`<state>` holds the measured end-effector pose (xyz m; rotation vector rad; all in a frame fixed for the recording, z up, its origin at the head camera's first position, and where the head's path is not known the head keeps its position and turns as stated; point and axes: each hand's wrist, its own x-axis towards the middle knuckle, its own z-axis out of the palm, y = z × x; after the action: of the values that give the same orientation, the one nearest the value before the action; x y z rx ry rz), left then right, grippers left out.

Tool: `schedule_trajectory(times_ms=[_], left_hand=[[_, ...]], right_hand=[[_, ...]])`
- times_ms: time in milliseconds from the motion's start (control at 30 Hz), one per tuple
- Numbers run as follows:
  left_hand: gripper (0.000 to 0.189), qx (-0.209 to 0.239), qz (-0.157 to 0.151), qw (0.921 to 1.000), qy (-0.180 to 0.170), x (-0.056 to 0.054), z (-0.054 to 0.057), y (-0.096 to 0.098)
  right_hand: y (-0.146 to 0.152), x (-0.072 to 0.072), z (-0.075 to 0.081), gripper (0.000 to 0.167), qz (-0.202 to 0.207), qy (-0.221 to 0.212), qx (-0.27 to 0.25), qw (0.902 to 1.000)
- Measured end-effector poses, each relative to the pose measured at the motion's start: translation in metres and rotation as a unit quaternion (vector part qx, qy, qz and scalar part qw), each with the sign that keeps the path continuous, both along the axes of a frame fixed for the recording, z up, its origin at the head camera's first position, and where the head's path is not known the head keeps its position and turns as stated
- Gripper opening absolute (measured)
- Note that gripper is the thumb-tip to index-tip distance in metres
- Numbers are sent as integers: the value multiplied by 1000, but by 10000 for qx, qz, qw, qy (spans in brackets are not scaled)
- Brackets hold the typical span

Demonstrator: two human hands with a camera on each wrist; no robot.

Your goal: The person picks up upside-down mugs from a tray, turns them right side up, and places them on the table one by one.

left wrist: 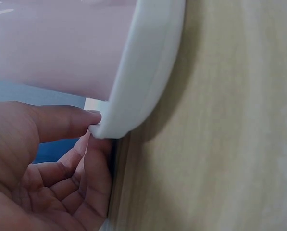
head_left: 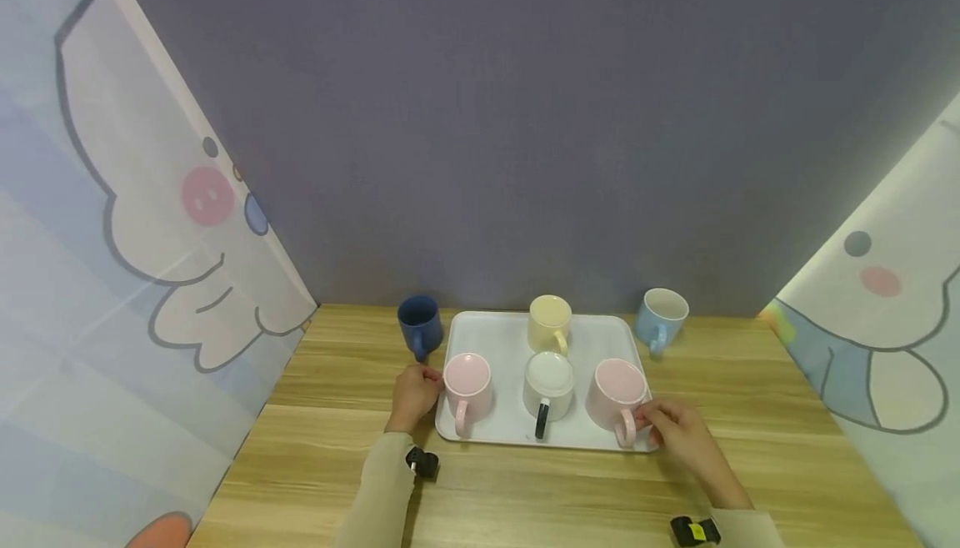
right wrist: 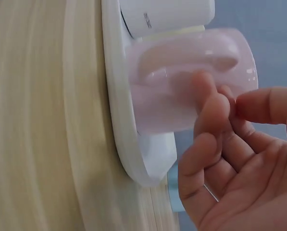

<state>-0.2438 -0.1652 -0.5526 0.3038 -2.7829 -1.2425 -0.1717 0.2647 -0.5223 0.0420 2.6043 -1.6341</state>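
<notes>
A white tray [head_left: 506,439] lies on the wooden table. At its left edge my left hand [head_left: 415,398] pinches the rim between thumb and fingers, as the left wrist view shows. Two pink mugs stand on the tray, one at left [head_left: 468,381] and one at right [head_left: 611,394]; between them is a white mug [head_left: 551,385] with a black handle. Behind sits a yellow mug [head_left: 546,327]. These mugs show flat, closed tops. My right hand [head_left: 677,433] is beside the right pink mug's handle, fingers loosely curled, with nothing seen held; contact with the mug is unclear.
A dark blue mug [head_left: 420,327] stands upright on the table left of the tray, just beyond my left hand. A light blue mug [head_left: 662,319] stands upright off the tray's back right corner. A grey wall [head_left: 480,131] rises behind the table, with printed cloth panels at both sides.
</notes>
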Motion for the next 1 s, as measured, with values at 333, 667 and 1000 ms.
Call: schedule_trajectory(times_ms=[333, 667, 1000], left_hand=[[11, 70, 35, 10000, -54, 1, 2, 1], [12, 37, 91, 9999, -69, 3, 1, 3], [10, -6, 48, 10000, 10, 1, -1, 1]], right_hand=[[-14, 10, 0, 38, 503, -436, -416, 9969], [-23, 11, -7, 44, 223, -720, -841, 9936], [-31, 9, -9, 41, -588, -598, -892, 9925]])
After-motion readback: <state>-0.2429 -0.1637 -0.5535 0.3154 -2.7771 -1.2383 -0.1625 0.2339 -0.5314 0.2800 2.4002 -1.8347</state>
